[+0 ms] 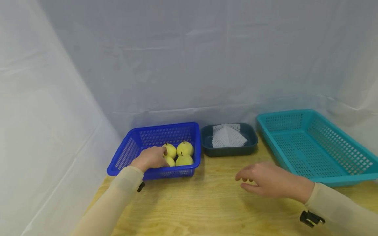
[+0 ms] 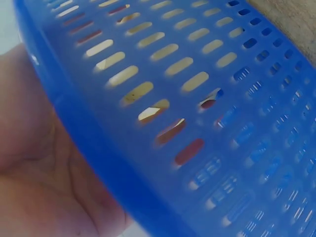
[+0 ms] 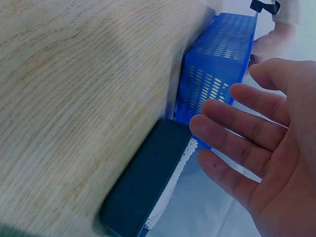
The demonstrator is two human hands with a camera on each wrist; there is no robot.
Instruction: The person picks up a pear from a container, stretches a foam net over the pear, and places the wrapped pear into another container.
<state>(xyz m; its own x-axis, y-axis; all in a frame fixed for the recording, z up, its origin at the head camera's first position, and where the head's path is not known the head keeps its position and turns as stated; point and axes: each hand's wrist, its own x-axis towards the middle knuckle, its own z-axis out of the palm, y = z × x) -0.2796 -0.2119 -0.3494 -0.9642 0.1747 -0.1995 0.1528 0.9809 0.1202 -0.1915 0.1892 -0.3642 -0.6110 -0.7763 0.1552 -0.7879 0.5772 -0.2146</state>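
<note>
My left hand reaches over the near rim of a blue plastic basket at the left. Its fingers curl round a yellow-green pear, which they partly hide. Through the basket's slots in the left wrist view, fingertips show at the side of the pale fruit. More pears lie close by, among them one with its stem up. Bent loosely, the fingers of my right hand hover over the wooden table with nothing in them; the right wrist view shows the bare palm.
A dark green tray stands right of the blue basket, with white foam netting in it. Further right is a large teal basket with slotted sides. White sheeting walls the table at back and sides.
</note>
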